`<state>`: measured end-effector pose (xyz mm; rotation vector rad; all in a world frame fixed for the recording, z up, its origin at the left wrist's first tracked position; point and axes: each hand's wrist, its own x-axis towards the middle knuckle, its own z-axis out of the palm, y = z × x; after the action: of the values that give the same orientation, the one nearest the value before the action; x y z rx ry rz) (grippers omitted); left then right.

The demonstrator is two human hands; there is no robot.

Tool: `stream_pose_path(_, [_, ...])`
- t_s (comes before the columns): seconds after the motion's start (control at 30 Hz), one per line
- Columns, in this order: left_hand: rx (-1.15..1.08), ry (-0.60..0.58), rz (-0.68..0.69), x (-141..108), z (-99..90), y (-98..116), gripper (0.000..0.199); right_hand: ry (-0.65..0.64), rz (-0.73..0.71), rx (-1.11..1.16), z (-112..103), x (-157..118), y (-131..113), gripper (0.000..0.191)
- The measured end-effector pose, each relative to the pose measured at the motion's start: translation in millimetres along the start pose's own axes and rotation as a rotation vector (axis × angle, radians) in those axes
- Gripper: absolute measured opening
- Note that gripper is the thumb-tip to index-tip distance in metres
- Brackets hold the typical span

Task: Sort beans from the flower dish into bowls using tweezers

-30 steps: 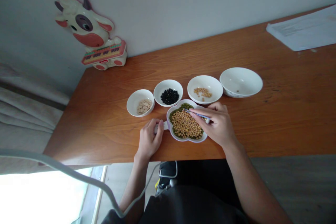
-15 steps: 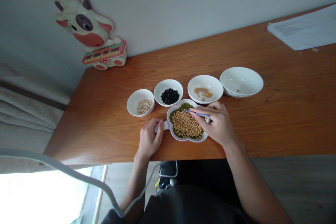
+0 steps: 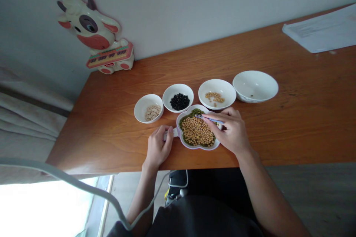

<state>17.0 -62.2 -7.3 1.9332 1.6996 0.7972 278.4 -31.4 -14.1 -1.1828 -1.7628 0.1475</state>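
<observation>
So, head cam, the only view: the dish [image 3: 204, 149] sits around mid-frame, close to the front edge of the surface [image 3: 300, 126]. Left hand [image 3: 159, 148] is wrapped around its handle [image 3: 175, 132], I'd guess so the dish won't slide. Right hand [image 3: 229, 127] has the tweezers [image 3: 214, 120] pinched between thumb and fingers, low and slanted over the dish, presumably to get the fine tips in among the beans. Can't tell if there's anything between those tips, too small. Four bowls [image 3: 258, 83] stand in a row just behind, probably for an easy reach.

Texture-wise, the dish is scalloped, pale with a lilac rim, plastic by the look of it. Round tan beans [image 3: 197, 131] cover the middle, with tinier green beans [image 3: 197, 112] showing around the edge. Bowls are glossy white, likely ceramic; left to right: flat pale flakes [image 3: 152, 112], shiny black beans [image 3: 180, 102], some tan beans, one dark speck [image 3: 251, 95]. Surface is reddish-brown with wood grain. Upper left there's a shiny moulded cow toy [image 3: 96, 40], upper right some thin, flat paper [image 3: 325, 31].
</observation>
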Motion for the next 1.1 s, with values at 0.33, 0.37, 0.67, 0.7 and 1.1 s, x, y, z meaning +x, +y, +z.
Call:
stream_pose_path(0.33, [0.011, 0.006, 0.001, -0.8, 0.2, -0.3, 0.035, 0.391, 0.034, -0.139, -10.2, -1.5, -3.7, 0.037])
stream_pose_path(0.37, [0.011, 0.007, 0.002, -0.8, 0.5, -0.5, 0.035, 0.414, 0.068, -0.149, -10.2, -1.3, -3.0, 0.035])
stream_pose_path(0.67, [0.014, 0.008, 0.003, -0.8, 1.5, -0.7, 0.036, 0.256, 0.063, -0.029, -5.9, -0.2, -2.7, 0.021])
stream_pose_path(0.7, [0.015, 0.007, 0.003, -0.7, 1.4, -0.4, 0.037, 0.204, 0.043, -0.025, -4.8, 0.0, -3.1, 0.019])
stream_pose_path(1.1, [0.023, 0.003, -0.004, -0.5, 0.6, 0.2, 0.037, -0.045, 0.023, 0.003, -0.9, -1.0, -3.2, 0.014])
